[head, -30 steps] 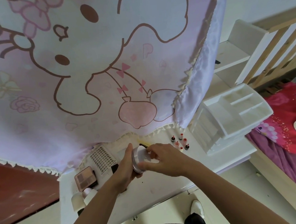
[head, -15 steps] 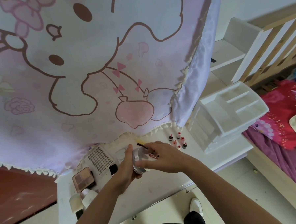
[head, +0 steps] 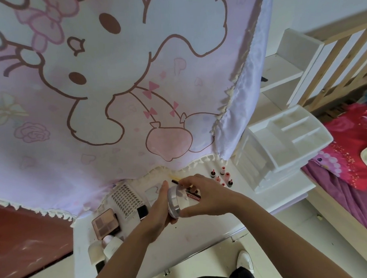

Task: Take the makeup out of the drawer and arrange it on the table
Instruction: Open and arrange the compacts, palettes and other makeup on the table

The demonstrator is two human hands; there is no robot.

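1. Since 1 s ago my R hand (head: pixel 207 198) has eased off the top of the jar (head: pixel 177 200). Fingers are now spread round its pale end, not folded over it. A red-labelled tube (head: pixel 193 197) now shows behind them. Jar itself has hardly shifted.
2. L hand (head: pixel 158 206) holds the jar's silver-banded end against the palm, w/ one fingertip sticking up past the band.
3. R hand grips the pale end: thumb underneath, fingers curled over the upper edge.
4. So both hands are clamped on the jar. It lies on its side between them, over the middle of the white table (head: pixel 205 242). Can't tell if it touches the top.
5. Can't tell if the tube lies on the table or rests against my fingers. A yellow & black pencil (head: pixel 174 178) is just beyond it, near the back edge.
6. To my L on the table:
   - white tray w/ rows of small tips (head: pixel 127 198)
   - open eyeshadow palette (head: pixel 105 222) just beside it
   - white bottles (head: pixel 108 248) nearer the front L corner
7. To my R: small nail polish bottles (head: pixel 221 177) stand upright in a cluster, between my hands & the white drawer organiser (head: pixel 284 142) at the table's R end.
8. Pink cartoon curtain (head: pixel 111 78) hangs behind, its fringe at the table's back edge.
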